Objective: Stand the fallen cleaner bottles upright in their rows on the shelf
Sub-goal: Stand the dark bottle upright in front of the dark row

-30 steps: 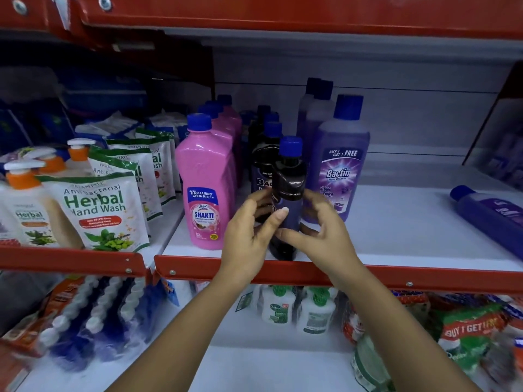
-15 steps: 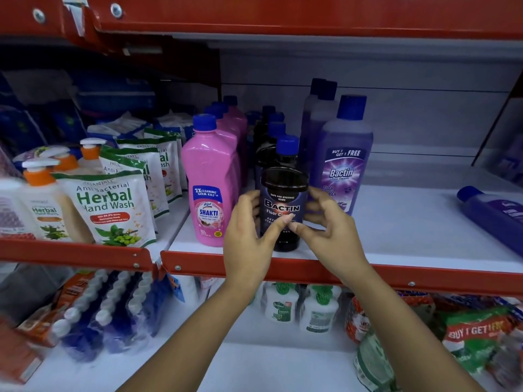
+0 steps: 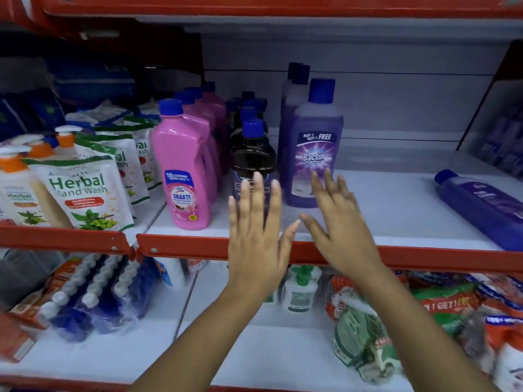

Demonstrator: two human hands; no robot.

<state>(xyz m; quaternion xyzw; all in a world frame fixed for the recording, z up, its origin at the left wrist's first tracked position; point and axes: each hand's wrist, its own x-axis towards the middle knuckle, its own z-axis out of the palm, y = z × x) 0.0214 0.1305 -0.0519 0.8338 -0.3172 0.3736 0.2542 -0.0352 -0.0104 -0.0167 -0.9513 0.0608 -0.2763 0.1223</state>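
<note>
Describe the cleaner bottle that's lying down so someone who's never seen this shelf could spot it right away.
Look at the white shelf with the red front rail, the one holding pink, dark and purple cleaner rows. Go to its far right end, well away from those rows. The fallen purple bottle lies there on its side, blue cap pointing back-left, the only bottle on that shelf not upright.

Cleaner bottles on the white shelf (image 3: 396,210)

The dark bottle (image 3: 252,154) with a blue cap stands upright at the front of its row, between the pink bottle (image 3: 185,176) at its 9 o'clock and the upright purple bottle (image 3: 314,148) at its 3 o'clock. Well apart at 3 o'clock, a second purple bottle (image 3: 481,205) lies on its side, cap pointing toward 10 o'clock.
</note>
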